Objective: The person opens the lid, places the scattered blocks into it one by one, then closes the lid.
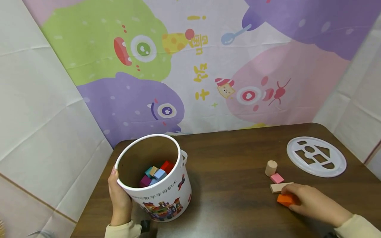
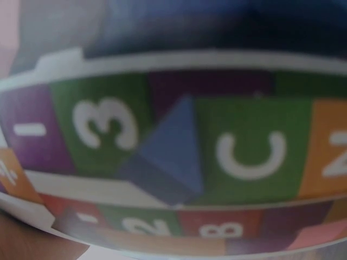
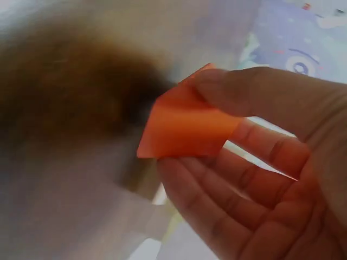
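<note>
A white bucket (image 1: 166,195) printed with colourful letter pictures stands on the left of the table. My left hand (image 1: 119,195) grips its left side at the rim. Inside lie several coloured blocks, among them a light blue block (image 1: 160,174) and a red block (image 1: 167,166). The left wrist view is filled by the bucket's printed wall (image 2: 249,151). On the right, my right hand (image 1: 312,201) pinches an orange block (image 1: 286,199) between thumb and fingers, also seen close up in the right wrist view. Just beyond it lies a flat plain wooden block (image 1: 279,187).
A wooden cylinder (image 1: 271,168) stands beside a pink block (image 1: 277,178), both past the flat wooden block. A white round lid (image 1: 316,157) with shaped holes lies at the far right of the dark wooden table (image 1: 226,158). A cartoon-printed cloth (image 1: 205,112) hangs behind.
</note>
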Motion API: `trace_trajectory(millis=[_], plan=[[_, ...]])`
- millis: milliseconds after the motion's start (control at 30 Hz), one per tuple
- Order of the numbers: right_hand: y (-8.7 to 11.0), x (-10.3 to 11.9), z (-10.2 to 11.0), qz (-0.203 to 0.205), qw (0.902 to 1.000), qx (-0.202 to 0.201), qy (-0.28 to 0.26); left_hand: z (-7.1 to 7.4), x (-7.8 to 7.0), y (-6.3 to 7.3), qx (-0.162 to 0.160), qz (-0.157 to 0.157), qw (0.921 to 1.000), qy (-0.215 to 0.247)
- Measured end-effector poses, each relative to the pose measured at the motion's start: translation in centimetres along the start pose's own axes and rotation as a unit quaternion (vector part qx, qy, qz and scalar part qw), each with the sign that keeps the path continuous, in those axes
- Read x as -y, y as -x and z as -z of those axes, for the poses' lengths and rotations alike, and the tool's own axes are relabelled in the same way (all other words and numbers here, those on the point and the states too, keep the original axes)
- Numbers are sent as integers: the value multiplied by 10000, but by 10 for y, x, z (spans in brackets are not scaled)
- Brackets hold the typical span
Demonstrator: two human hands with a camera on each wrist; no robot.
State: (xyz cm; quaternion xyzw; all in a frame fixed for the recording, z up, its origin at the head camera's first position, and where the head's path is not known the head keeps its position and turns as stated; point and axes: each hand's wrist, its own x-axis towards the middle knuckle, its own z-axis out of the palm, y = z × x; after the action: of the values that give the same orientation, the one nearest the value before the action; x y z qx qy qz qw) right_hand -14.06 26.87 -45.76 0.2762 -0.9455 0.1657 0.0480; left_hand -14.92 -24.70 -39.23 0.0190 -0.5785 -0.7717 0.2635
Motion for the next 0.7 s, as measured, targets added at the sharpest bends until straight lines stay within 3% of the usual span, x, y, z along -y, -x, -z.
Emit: trace_trajectory(millis=[200,433,700], plan=[[-21,15,29,262,9978,-48,-605,-1,0,0,-54,31,10000,-15],[-56,47,68,810,9932,-599,-586,-2,1,0,-135,84,9999,-30],[-113,81,108,1656,9814,-641,-725,0,0,1,-232,167,9994,-177]])
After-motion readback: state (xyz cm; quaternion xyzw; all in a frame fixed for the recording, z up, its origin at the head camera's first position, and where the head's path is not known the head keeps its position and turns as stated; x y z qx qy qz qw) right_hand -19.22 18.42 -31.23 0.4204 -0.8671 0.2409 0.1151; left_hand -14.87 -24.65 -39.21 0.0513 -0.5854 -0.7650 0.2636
